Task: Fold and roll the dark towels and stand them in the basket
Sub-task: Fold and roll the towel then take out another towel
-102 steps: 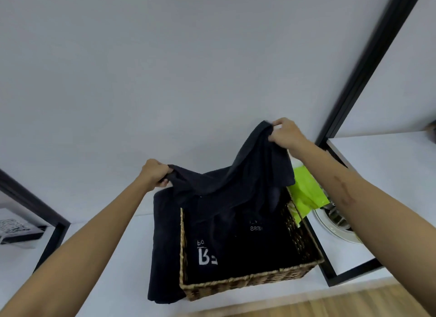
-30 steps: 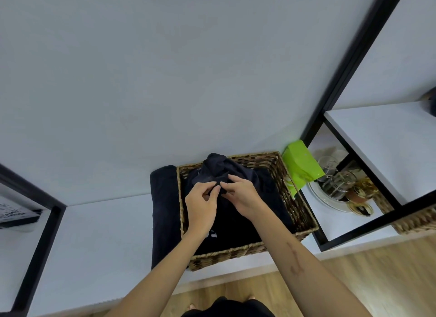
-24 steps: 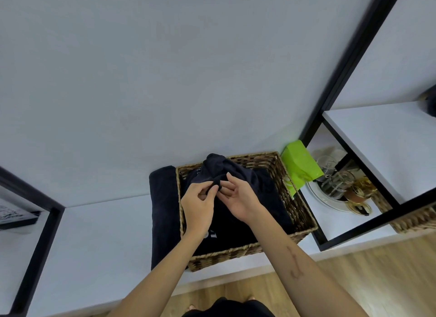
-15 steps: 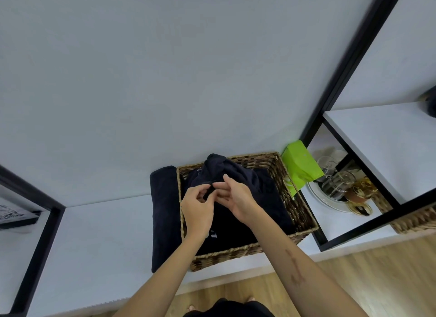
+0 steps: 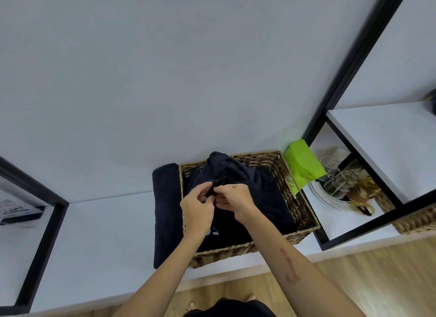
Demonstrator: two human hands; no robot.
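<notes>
A woven basket (image 5: 303, 213) stands on the low white shelf against the wall. A dark towel (image 5: 238, 172) is bunched up inside it, its top poking above the far rim. Another dark towel (image 5: 165, 213) lies flat on the shelf along the basket's left side. My left hand (image 5: 197, 209) and my right hand (image 5: 234, 198) meet over the middle of the basket. Both pinch the same small fold of the bunched towel between fingers and thumb. White lettering on dark cloth shows under my left wrist.
A bright green packet (image 5: 303, 167) leans at the basket's right rim. Right of it, behind a black frame post (image 5: 351, 57), a glass tray holds jars and gold rings (image 5: 342, 189). A second wicker basket (image 5: 415, 222) sits far right. Wooden floor runs below the shelf.
Earlier I held the towel spread wide above the basket; it has come down bunched inside. Over the last second both hands stay together at the towel's edge, fingers shifting slightly.
</notes>
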